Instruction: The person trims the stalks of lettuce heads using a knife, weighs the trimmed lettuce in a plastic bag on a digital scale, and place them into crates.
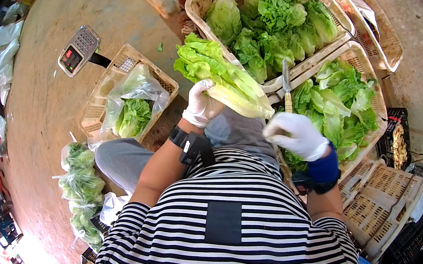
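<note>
My left hand (pixel 202 103), in a white glove, is closed around a long head of lettuce (pixel 222 74). Its leaves point up and left, and its pale stem end faces my right hand. That right hand (pixel 297 135), also gloved, grips a knife (pixel 287 86) with a light handle, its blade pointing up and away from me. The fingers of the right hand are curled close to the stem end, apart from it. Just beyond the knife, a crate (pixel 381 115) holds loose lettuce leaves (pixel 334 106).
Ahead, a larger crate (pixel 194 5) is full of lettuce heads (pixel 275 22). To the left, a crate (pixel 172 86) holds bagged lettuce (pixel 134 118) beside a scale display (pixel 79 51). Bagged greens (pixel 83 179) are stacked at lower left. More crates (pixel 380 201) stand at right.
</note>
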A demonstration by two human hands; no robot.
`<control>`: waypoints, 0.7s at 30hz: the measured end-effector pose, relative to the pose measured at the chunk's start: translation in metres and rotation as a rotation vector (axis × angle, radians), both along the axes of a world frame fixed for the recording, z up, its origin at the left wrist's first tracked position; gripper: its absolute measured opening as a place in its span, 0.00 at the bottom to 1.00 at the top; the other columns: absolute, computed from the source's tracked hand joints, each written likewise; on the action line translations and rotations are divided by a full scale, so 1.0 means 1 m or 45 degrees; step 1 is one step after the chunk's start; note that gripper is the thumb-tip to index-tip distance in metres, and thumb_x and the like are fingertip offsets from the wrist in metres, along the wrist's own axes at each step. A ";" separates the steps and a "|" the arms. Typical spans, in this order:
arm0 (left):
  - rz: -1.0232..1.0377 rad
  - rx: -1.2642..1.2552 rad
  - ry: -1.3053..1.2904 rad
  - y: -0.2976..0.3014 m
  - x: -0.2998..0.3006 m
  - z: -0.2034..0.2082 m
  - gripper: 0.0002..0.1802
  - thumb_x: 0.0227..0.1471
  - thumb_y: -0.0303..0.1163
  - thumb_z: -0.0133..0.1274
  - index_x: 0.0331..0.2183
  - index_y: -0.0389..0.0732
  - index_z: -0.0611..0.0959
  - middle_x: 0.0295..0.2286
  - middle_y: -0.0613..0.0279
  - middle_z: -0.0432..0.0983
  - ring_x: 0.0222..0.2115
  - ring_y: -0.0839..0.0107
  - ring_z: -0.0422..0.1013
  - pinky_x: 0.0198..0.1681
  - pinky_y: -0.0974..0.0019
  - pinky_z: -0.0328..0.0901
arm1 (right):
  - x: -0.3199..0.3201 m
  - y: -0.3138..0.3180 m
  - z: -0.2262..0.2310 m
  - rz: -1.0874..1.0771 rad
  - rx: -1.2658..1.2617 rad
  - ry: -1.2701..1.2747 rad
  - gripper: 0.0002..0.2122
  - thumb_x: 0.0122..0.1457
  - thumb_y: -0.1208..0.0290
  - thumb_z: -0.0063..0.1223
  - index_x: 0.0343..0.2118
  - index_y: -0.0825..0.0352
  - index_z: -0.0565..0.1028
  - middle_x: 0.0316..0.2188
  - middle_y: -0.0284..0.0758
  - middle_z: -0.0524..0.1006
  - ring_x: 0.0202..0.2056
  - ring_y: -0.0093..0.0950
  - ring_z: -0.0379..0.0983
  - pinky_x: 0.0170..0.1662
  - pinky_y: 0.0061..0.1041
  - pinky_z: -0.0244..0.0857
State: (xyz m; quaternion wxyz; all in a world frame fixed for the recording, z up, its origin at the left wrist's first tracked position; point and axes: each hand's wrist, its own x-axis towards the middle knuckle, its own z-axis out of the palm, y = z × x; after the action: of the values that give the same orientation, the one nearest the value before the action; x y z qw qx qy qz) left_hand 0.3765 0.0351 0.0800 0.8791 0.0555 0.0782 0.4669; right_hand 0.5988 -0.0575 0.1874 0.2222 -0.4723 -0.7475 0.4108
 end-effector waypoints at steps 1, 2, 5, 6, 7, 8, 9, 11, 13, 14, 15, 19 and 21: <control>0.012 0.012 -0.017 0.000 -0.003 -0.001 0.36 0.39 0.28 0.51 0.53 0.38 0.61 0.50 0.51 0.62 0.52 0.55 0.58 0.57 0.50 0.51 | 0.014 -0.006 0.003 -0.013 -0.183 0.043 0.06 0.46 0.72 0.54 0.29 0.64 0.73 0.27 0.32 0.74 0.29 0.30 0.72 0.34 0.24 0.65; 0.011 0.028 -0.033 0.001 -0.003 0.001 0.36 0.39 0.28 0.51 0.53 0.38 0.61 0.50 0.50 0.62 0.52 0.54 0.58 0.57 0.50 0.50 | 0.033 -0.015 0.002 -0.316 -0.415 0.114 0.07 0.46 0.72 0.55 0.30 0.64 0.74 0.29 0.33 0.74 0.31 0.30 0.72 0.36 0.24 0.65; 0.023 0.099 -0.082 0.003 -0.001 0.014 0.36 0.38 0.28 0.51 0.53 0.40 0.62 0.50 0.49 0.61 0.52 0.53 0.57 0.57 0.49 0.50 | 0.091 -0.032 -0.009 -0.482 0.003 -1.038 0.11 0.47 0.72 0.56 0.35 0.65 0.74 0.34 0.36 0.74 0.37 0.31 0.71 0.42 0.25 0.64; 0.021 0.119 -0.097 0.003 -0.001 0.017 0.36 0.38 0.28 0.51 0.53 0.40 0.62 0.50 0.49 0.61 0.52 0.53 0.57 0.57 0.49 0.49 | 0.093 -0.031 -0.012 -0.546 0.142 -0.929 0.12 0.47 0.72 0.56 0.37 0.64 0.74 0.35 0.36 0.74 0.38 0.31 0.70 0.43 0.25 0.64; 0.021 0.139 -0.113 0.003 -0.001 0.018 0.36 0.38 0.28 0.51 0.53 0.41 0.62 0.50 0.49 0.61 0.52 0.53 0.57 0.58 0.49 0.49 | 0.091 -0.029 -0.016 -0.606 0.281 -0.819 0.14 0.47 0.71 0.56 0.39 0.64 0.74 0.37 0.37 0.73 0.39 0.30 0.70 0.44 0.26 0.64; 0.023 0.159 -0.102 0.004 -0.001 0.015 0.37 0.38 0.29 0.52 0.53 0.41 0.61 0.50 0.49 0.61 0.52 0.53 0.57 0.57 0.49 0.50 | 0.080 -0.023 -0.012 -0.661 0.425 -0.704 0.15 0.48 0.71 0.56 0.41 0.64 0.73 0.38 0.37 0.73 0.40 0.30 0.69 0.44 0.26 0.63; 0.026 0.144 -0.104 0.004 -0.001 0.012 0.37 0.37 0.29 0.52 0.53 0.41 0.61 0.50 0.49 0.61 0.52 0.52 0.57 0.57 0.49 0.51 | 0.057 -0.015 -0.003 -0.731 0.229 -0.320 0.18 0.48 0.69 0.56 0.44 0.62 0.72 0.39 0.35 0.72 0.39 0.27 0.69 0.43 0.25 0.63; 0.030 0.119 -0.113 0.005 -0.001 0.008 0.37 0.37 0.29 0.52 0.53 0.42 0.61 0.50 0.49 0.61 0.51 0.52 0.58 0.56 0.49 0.52 | 0.012 -0.004 0.006 -0.747 0.069 0.093 0.18 0.48 0.67 0.58 0.44 0.61 0.71 0.34 0.30 0.72 0.33 0.19 0.69 0.36 0.18 0.64; 0.013 0.175 -0.081 0.006 -0.003 0.001 0.39 0.38 0.33 0.54 0.55 0.45 0.61 0.53 0.47 0.57 0.55 0.45 0.51 0.58 0.43 0.47 | -0.020 0.003 0.012 -0.621 0.012 0.123 0.19 0.45 0.66 0.62 0.41 0.61 0.72 0.28 0.28 0.71 0.25 0.17 0.66 0.30 0.15 0.61; 0.016 0.203 -0.067 0.006 -0.004 0.005 0.39 0.39 0.33 0.54 0.55 0.45 0.61 0.53 0.47 0.57 0.56 0.46 0.51 0.58 0.42 0.46 | -0.028 0.008 0.003 -0.596 0.074 0.090 0.19 0.44 0.66 0.62 0.41 0.62 0.71 0.28 0.28 0.71 0.24 0.17 0.65 0.29 0.15 0.61; 0.018 0.231 -0.054 0.006 -0.005 0.010 0.39 0.39 0.33 0.54 0.55 0.46 0.61 0.53 0.48 0.57 0.56 0.46 0.50 0.57 0.42 0.46 | -0.032 0.011 -0.006 -0.572 0.136 0.058 0.19 0.44 0.66 0.62 0.40 0.63 0.71 0.28 0.29 0.71 0.24 0.17 0.64 0.29 0.15 0.60; 0.015 0.279 -0.061 0.004 -0.011 0.021 0.39 0.39 0.34 0.55 0.55 0.48 0.61 0.53 0.48 0.58 0.56 0.47 0.51 0.57 0.41 0.46 | -0.044 0.017 -0.012 -0.570 0.231 0.118 0.21 0.49 0.62 0.58 0.43 0.66 0.70 0.32 0.34 0.72 0.30 0.24 0.68 0.36 0.19 0.63; 0.018 0.264 -0.023 0.003 -0.010 0.017 0.39 0.39 0.33 0.55 0.55 0.46 0.61 0.53 0.48 0.57 0.55 0.47 0.51 0.57 0.43 0.48 | -0.050 0.017 -0.030 -0.639 0.411 0.130 0.22 0.52 0.59 0.56 0.45 0.68 0.69 0.36 0.38 0.72 0.34 0.27 0.69 0.41 0.21 0.63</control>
State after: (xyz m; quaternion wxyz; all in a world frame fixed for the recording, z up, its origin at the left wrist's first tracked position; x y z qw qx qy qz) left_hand 0.3660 0.0379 0.0970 0.8659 0.1415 0.0218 0.4793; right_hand 0.5484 -0.0402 0.1579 0.4262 -0.5797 -0.6510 0.2420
